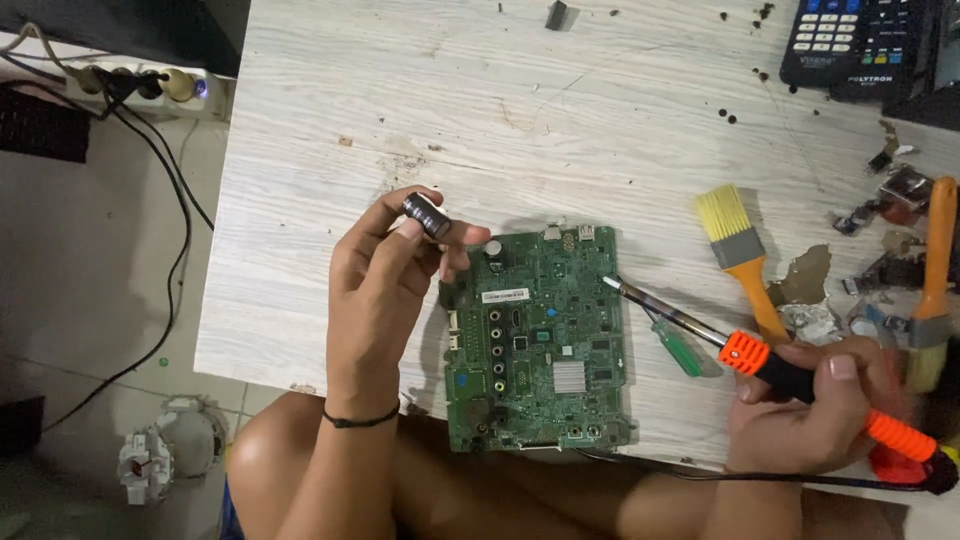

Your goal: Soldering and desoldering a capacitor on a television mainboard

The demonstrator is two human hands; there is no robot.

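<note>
Right hand (815, 405) gripping soldering iron (790, 372), tip just off board's right edge. Left hand (385, 275), fingers (408, 232) pinching capacitor (427, 215) above board (540, 340), lying flat at worktop (400, 100) near edge. Risks: hot tip over screwdriver (678, 345) handle; capacitor slipping to floor. Brushes (740, 255), scraps right; remotes (860, 40) far corner.

Two orange-handled brushes (738, 250) (932, 300), a green screwdriver (678, 345), remote controls (860, 40) — a power strip (150, 85) off-table

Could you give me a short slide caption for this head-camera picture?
Left hand lifts a capacitor above a circuit board; right hand holds a soldering iron.
</note>
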